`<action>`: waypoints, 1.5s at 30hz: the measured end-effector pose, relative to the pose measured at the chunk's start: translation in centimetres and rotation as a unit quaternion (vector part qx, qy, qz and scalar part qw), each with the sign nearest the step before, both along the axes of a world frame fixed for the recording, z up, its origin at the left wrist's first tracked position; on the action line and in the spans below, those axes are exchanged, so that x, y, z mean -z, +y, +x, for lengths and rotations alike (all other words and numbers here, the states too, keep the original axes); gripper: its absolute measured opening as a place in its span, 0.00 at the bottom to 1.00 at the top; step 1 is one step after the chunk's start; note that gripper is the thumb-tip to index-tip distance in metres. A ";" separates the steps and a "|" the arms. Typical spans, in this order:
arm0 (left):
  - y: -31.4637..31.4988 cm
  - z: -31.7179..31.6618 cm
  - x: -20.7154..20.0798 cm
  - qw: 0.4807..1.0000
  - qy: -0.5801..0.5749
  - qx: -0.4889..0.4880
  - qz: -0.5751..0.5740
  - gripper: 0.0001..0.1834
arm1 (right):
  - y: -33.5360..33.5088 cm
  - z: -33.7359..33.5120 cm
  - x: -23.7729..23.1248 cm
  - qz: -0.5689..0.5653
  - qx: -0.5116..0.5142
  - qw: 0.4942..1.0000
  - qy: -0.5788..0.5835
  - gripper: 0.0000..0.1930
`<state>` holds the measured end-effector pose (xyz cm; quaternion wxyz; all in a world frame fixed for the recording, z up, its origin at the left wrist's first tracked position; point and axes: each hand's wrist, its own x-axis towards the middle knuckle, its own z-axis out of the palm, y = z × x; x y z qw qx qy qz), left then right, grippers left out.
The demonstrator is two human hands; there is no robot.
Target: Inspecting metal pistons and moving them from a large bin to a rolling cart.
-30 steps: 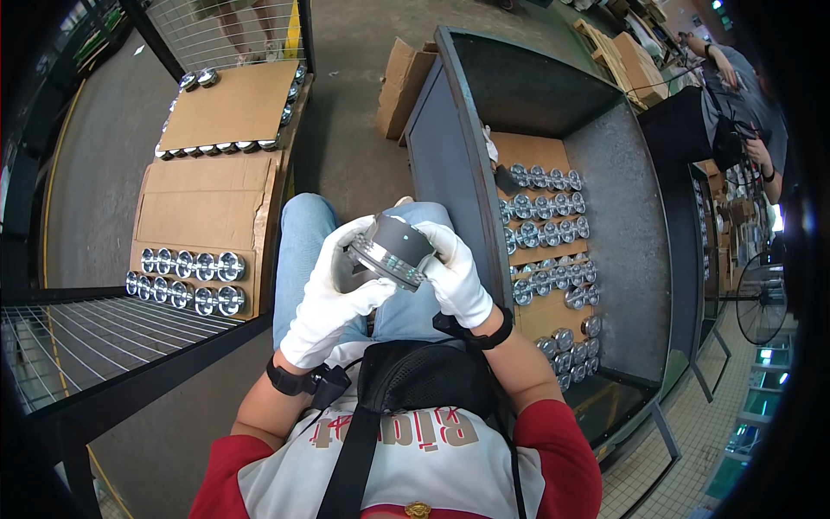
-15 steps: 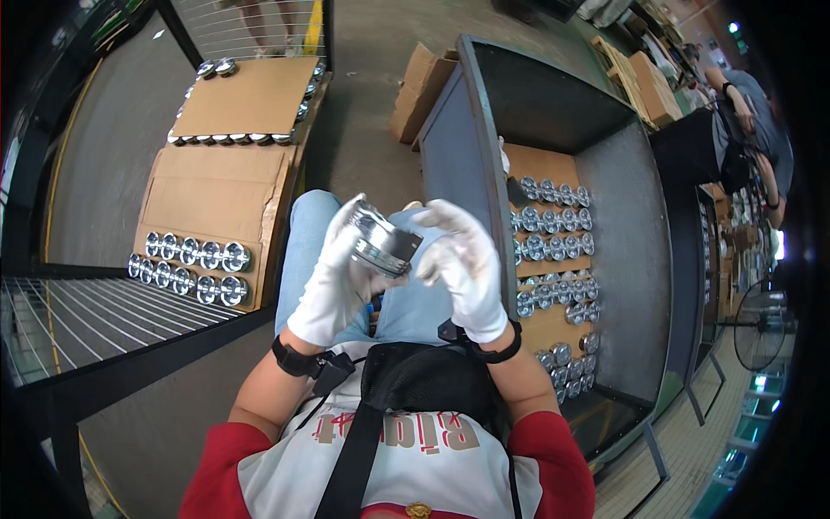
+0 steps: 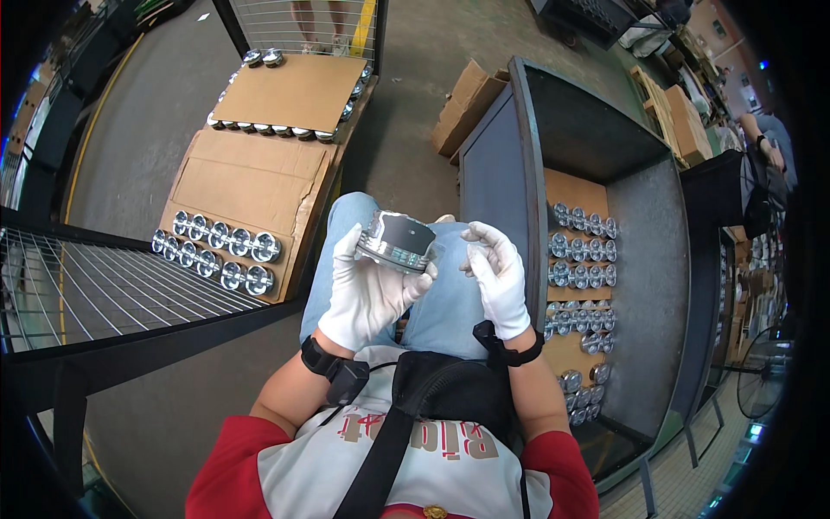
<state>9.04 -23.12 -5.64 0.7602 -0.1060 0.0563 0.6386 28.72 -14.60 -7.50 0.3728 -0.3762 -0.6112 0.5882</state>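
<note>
White-gloved left hand fingers wrapped around shiny round metal piston, white-gloved right hand just beside, fingers loosely spread, touching nothing

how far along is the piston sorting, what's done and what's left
Done, apparently: rows of pistons sit on cardboard sheets at left. In hand: the left hand grips one piston; the right hand is open beside it. Left: several rows of pistons remain in the metal bin.

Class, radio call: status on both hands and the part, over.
Left hand grips metal piston. Right hand open beside it, not touching. Nothing between them.
</note>
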 end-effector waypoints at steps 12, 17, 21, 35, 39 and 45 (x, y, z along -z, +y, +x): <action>0.0 -0.8 -0.7 0.994 -0.102 0.032 0.034 0.41 | 0.4 0.0 1.1 -0.008 0.010 1.000 -0.028 0.17; -0.3 -0.3 -0.8 0.989 0.145 -0.033 0.011 0.42 | -0.1 -0.2 -0.4 -0.036 -0.001 0.999 0.019 0.20; -0.4 0.8 1.6 0.817 0.558 -0.135 0.058 0.58 | -0.8 -0.9 -1.9 0.035 -0.110 0.992 0.058 0.21; -0.7 1.2 0.3 0.741 0.650 -0.126 0.108 0.43 | -2.1 0.3 -0.5 -0.027 -0.066 0.995 0.073 0.21; -1.1 0.9 -0.9 0.816 0.570 -0.078 0.058 0.25 | -1.7 0.6 -2.8 -0.256 -0.077 0.959 0.094 0.15; -1.0 0.4 0.3 0.872 0.489 -0.028 -0.017 0.19 | -1.0 0.7 -2.2 -0.441 -0.089 0.865 0.224 0.13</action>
